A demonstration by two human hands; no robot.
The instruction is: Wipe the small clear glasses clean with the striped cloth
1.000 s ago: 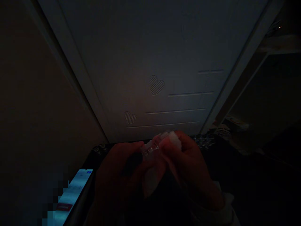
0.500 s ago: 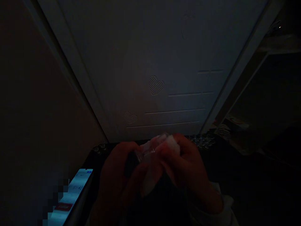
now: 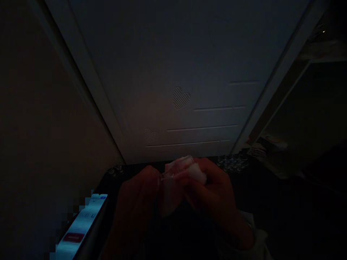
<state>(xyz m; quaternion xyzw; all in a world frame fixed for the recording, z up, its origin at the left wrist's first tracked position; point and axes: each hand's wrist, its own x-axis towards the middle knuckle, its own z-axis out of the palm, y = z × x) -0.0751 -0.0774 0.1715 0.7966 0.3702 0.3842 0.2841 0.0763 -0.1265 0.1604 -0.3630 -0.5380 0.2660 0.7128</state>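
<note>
In the dim head view, a small clear glass piece lies between my hands, tilted, with a pale pinkish-white cloth around it. My left hand is closed on the near-left end of the glass piece, its fingertips partly lost in shadow. My right hand pinches the cloth against the glass piece's other end. A fold of the cloth hangs below, between the two hands. The exact shape of the glass piece is hard to make out.
A dark table carries several clear glass pieces at its back right and a smaller group of clear pieces at its back left. A lit phone stands at the left. Behind rises a white panel with embossed hearts.
My left hand has turned and closed more tightly round the end of the glass piece. The cloth's hanging fold has shifted slightly left; my right hand has barely moved.
</note>
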